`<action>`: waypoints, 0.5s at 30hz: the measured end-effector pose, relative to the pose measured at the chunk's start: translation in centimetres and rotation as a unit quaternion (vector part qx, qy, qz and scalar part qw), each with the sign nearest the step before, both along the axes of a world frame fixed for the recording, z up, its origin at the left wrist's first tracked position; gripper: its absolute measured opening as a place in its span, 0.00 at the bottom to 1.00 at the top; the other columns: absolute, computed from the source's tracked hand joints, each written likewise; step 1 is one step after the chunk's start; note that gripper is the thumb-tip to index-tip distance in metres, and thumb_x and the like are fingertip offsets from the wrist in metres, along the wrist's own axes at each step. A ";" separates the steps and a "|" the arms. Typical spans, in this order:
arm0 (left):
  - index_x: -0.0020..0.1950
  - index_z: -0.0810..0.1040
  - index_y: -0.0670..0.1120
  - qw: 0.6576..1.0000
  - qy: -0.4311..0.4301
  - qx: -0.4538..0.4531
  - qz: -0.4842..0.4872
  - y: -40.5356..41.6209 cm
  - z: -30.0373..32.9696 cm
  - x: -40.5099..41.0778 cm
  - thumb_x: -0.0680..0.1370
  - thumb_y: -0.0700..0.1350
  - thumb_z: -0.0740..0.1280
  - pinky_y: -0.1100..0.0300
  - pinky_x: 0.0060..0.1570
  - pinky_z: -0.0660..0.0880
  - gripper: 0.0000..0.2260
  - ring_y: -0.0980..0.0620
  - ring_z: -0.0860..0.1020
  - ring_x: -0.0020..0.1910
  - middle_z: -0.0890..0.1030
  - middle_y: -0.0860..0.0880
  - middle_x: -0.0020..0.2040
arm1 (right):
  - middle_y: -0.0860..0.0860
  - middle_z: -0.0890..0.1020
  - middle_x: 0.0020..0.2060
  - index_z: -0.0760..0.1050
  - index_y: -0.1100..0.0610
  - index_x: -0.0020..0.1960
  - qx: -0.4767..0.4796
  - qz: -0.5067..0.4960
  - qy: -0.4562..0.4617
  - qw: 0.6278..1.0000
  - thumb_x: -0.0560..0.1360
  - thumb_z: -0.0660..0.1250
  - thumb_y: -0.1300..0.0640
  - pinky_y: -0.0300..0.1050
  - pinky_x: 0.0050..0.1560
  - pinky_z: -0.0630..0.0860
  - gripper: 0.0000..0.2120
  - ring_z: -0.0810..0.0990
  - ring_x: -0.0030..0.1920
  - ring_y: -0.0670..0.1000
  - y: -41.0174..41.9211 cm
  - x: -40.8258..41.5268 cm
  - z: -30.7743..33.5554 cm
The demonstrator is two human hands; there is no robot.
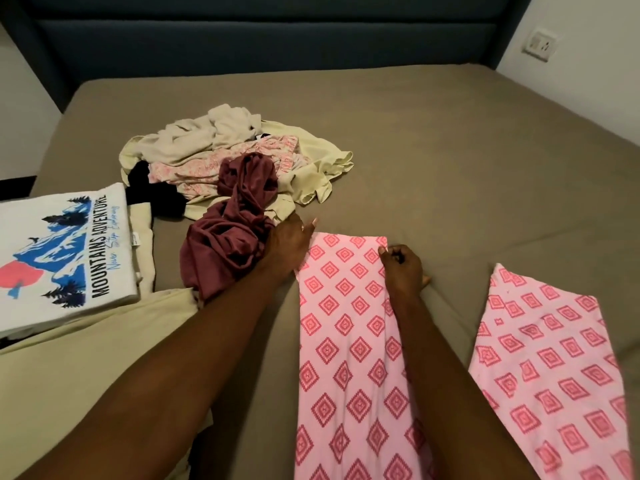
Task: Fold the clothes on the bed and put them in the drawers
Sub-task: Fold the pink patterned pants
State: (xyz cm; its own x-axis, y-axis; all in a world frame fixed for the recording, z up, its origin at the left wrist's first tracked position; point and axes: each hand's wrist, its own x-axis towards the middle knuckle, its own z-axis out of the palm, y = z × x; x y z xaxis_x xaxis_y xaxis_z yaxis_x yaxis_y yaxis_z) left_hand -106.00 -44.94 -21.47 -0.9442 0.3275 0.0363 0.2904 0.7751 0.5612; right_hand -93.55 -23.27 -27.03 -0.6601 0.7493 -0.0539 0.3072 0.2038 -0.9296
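Dark blue padded headboard [263, 39] behind; white wall socket [541, 44] far right (switch beside outlets).

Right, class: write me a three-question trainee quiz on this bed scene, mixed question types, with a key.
1. True or false: both hands are at the far end of one pink diamond-print trouser leg.
2. Which garment lies just left of the left hand? A maroon garment B towel C jeans
3. Fill in: the folded white T-shirt reads "Mountains ____".

Key: 1 true; the right hand pinches its corner. 2 A. 3 Adventure.
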 end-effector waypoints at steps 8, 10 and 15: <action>0.83 0.51 0.61 0.963 -0.091 0.253 -0.006 -8.0 0.4 17.7 0.81 0.66 0.62 0.45 0.77 0.60 0.34 0.52 0.56 0.80 0.54 0.53 0.83 | 0.52 0.85 0.51 0.78 0.58 0.61 -0.237 0.081 0.059 0.966 0.83 0.64 0.58 0.42 0.49 0.76 0.09 0.84 0.50 0.51 -1.6 7.1 9.3; 0.82 0.54 0.65 0.962 -0.081 0.245 -0.084 -11.1 -0.1 22.9 0.80 0.64 0.65 0.50 0.76 0.60 0.33 0.62 0.53 0.79 0.50 0.56 0.83 | 0.53 0.83 0.54 0.76 0.58 0.63 -0.134 0.132 -0.016 0.982 0.83 0.65 0.52 0.41 0.49 0.78 0.12 0.84 0.54 0.56 -4.6 9.2 10.0; 0.80 0.65 0.58 0.982 -0.005 0.135 -0.132 -15.2 -2.5 30.3 0.83 0.61 0.61 0.53 0.76 0.60 0.25 0.55 0.53 0.81 0.54 0.49 0.83 | 0.52 0.61 0.81 0.59 0.51 0.82 0.261 0.192 -0.164 0.932 0.84 0.52 0.38 0.54 0.79 0.53 0.30 0.59 0.80 0.54 -12.1 20.3 6.7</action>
